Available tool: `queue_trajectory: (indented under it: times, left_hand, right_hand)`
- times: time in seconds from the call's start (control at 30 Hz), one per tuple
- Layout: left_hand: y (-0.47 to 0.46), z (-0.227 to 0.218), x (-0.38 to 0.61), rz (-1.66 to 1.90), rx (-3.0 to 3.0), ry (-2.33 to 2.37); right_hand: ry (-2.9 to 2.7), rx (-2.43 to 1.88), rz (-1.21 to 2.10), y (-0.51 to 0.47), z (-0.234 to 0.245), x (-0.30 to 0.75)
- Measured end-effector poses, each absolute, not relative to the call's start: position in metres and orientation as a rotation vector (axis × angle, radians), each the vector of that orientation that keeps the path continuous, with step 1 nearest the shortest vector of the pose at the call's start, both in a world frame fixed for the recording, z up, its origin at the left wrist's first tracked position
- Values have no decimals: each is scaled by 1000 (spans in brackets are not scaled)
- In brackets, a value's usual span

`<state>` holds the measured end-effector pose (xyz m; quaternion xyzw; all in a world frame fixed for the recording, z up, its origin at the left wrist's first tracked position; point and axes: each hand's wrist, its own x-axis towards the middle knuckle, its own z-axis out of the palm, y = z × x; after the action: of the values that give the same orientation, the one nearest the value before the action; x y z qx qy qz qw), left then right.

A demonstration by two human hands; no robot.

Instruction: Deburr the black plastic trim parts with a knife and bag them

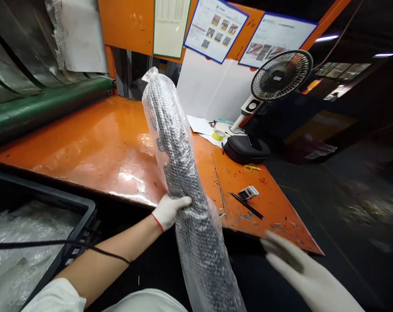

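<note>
A long, dark item in bubble wrap and clear plastic, a bubble-wrapped bundle [180, 151], stands tilted in front of me, its top bunched into a knot and its lower end running out of view. My left hand [169, 211], in a white glove with a red cuff edge, is closed around the bundle at mid-length, thumb across the front. My right hand [297, 264], also white-gloved and blurred, is off to the right below the table edge. Its thumb and fingers are apart, and it touches nothing that I can see.
An orange worktable [92, 143] spans the view, with a green roller [50, 97] at left. On its right lie a black pen [246, 205], a small white box [248, 192], a black case [246, 148], yellow tape [218, 135] and a fan [277, 80]. A plastic crate [86, 208] holds clear bags.
</note>
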<state>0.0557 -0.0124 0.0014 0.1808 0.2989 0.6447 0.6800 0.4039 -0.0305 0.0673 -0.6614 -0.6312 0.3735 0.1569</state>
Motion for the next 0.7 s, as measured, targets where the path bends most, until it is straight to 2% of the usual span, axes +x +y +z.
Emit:
queue_trajectory:
  times: [0.13,0.2,0.3,0.4,0.47,0.57,0.63,0.7]
  left_hand:
    - [-58,-12,118,1312,577,670]
    - [-78,-24,133,1191,629,725]
    - [-94,-27,114,936,792,713]
    - [-91,3,52,684,1162,713]
    - [-84,36,5,786,1309,1023]
    - [-72,77,-50,1351,1288,1576]
    - [-65,91,-70,1715,1257,1745]
    - [-58,95,-78,1837,1314,1744]
  right_hand:
    - [-1804,-1431,1214,8,88,300]
    - [-1803,-1355,1231,15,85,262]
    - [-1756,-1185,1498,7,72,245]
    - [-1755,-1034,1728,-22,51,262]
    - [-1782,-1118,1719,-45,36,279]
    - [-1858,-1303,1647,-74,14,298]
    - [-1928,-1373,1588,-88,1,305]
    - [-2013,-1429,1510,-97,-8,307]
